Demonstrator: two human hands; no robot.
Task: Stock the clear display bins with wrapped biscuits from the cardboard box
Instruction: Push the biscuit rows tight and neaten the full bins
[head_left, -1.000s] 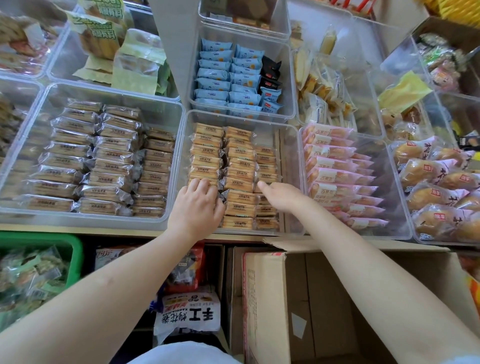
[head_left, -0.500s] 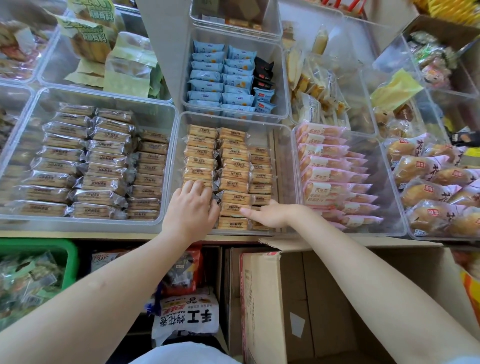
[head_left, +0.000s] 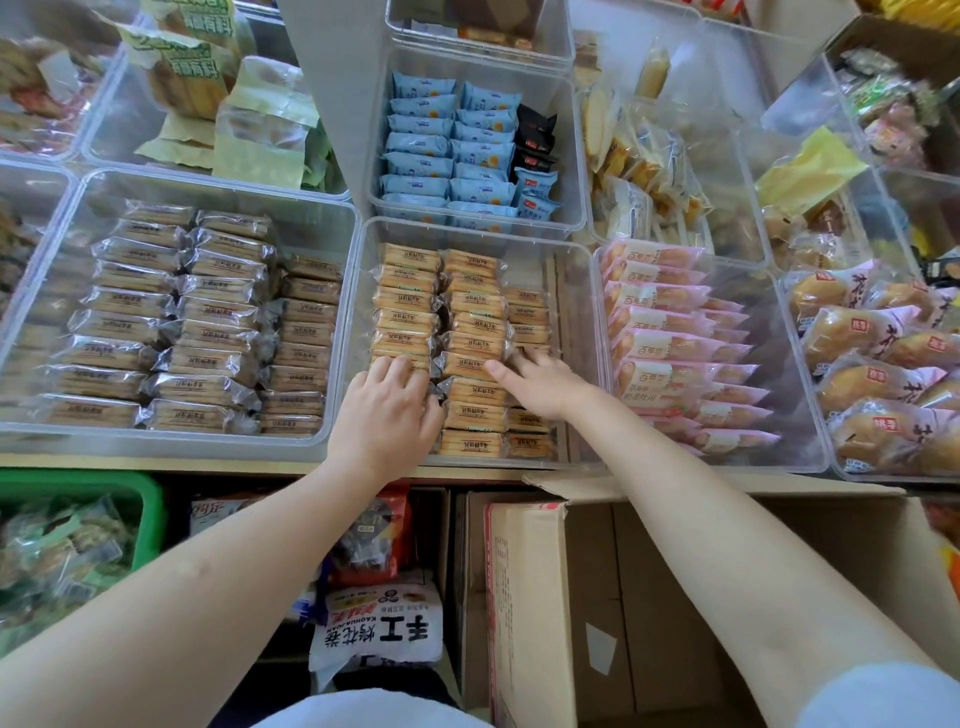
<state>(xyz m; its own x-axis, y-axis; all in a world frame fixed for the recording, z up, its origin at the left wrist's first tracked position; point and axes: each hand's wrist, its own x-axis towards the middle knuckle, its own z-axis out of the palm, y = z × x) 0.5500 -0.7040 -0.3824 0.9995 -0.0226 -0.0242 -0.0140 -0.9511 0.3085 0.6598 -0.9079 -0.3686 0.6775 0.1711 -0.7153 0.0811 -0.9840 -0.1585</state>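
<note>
The middle clear bin (head_left: 581, 332) holds three columns of tan wrapped biscuits (head_left: 470, 306). My left hand (head_left: 387, 415) lies on the near end of the left column, fingers curled over the packets and thumb against the middle column. My right hand (head_left: 540, 382) reaches into the lower right column with straight fingers touching the packets, its thumb spread across the middle column. Below the shelf edge, under my right forearm, stands the open cardboard box (head_left: 524, 597); I see no biscuits in the part of its inside that shows.
A larger bin of darker wrapped biscuits (head_left: 208, 322) sits to the left, pink packets (head_left: 665, 338) to the right, blue packets (head_left: 447, 150) behind. A green crate (head_left: 150, 499) and snack bags (head_left: 379, 629) lie under the shelf.
My right hand slid toward the bin's front, then moved back over the right column. My left hand has stayed on the near left stack.
</note>
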